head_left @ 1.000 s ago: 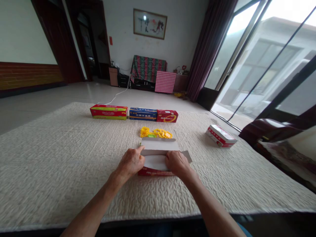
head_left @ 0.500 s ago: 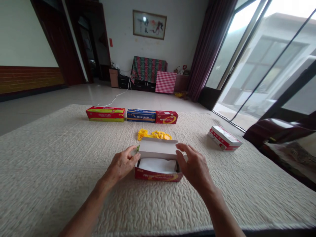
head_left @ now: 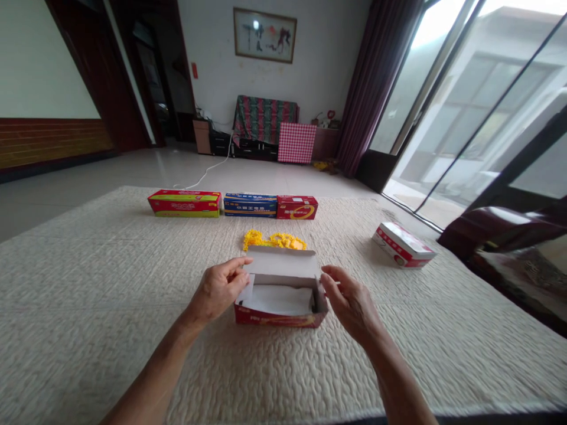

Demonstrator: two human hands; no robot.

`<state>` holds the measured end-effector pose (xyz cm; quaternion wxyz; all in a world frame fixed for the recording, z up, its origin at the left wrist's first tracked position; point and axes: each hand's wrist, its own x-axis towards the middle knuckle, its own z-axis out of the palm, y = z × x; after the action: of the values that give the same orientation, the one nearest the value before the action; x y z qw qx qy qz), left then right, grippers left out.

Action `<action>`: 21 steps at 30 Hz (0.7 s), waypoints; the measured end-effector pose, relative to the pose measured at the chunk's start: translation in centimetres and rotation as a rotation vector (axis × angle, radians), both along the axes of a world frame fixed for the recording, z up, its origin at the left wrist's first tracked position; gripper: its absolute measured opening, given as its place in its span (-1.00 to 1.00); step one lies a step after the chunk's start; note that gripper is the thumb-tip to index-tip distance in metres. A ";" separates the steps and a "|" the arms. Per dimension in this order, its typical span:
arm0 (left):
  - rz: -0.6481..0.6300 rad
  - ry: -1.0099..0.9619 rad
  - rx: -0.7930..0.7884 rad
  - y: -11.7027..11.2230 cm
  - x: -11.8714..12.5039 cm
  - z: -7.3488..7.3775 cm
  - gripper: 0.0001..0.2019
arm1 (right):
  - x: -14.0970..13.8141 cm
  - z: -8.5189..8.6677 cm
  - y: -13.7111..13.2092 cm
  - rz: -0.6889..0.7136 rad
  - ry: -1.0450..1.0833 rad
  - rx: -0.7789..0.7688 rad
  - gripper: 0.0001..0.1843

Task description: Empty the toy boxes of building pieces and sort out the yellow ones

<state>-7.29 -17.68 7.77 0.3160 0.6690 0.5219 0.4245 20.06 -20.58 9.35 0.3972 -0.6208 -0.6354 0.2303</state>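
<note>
Head view, read from the left: along the far side of a quilted cream cover (head_left: 88, 307), we see a long red-and-yellow cardboard carton (head_left: 183, 203), a long blue carton (head_left: 249, 205) and a shorter red carton (head_left: 296, 208) lying end to end. Nearer us, our left grip (head_left: 217, 289) is half open with curved fingers at the left rim of an open red printed cardboard box (head_left: 279, 319). We cannot tell whether it touches the box or the crumpled white paper sheet (head_left: 277, 300) inside, and it shows no firm hold. The box sits on the cover between our hands, its pale card lid (head_left: 281, 262) raised upright at the back. A loose heap of yellow plastic chain (head_left: 272, 240) lies just behind that lid. Our right grip (head_left: 349, 304) is open and empty just beside the box's right corner. Thin card bends easily, so we judge fingertips on the rim work better than pressing the walls. Well off to the right lies a red-and-white carton (head_left: 403, 246).
</note>
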 end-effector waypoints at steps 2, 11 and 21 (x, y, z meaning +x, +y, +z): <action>-0.024 0.072 0.068 0.2 0.1 -0.4 -0.63 | 0.0 0.0 0.2 0.029 -0.019 -0.017 -0.63; 0.136 0.279 0.379 1.3 0.3 -1.9 -0.46 | 0.1 -3.2 2.1 -0.001 -0.110 0.092 -0.48; 0.246 -0.097 0.283 3.2 1.5 -3.4 -0.45 | -0.2 -5.1 2.4 0.143 0.339 0.145 -0.26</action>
<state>-5.82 -14.50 4.35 0.1892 0.6167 0.5189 0.5609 19.90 -18.20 4.23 0.5249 -0.4962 -0.6168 0.3127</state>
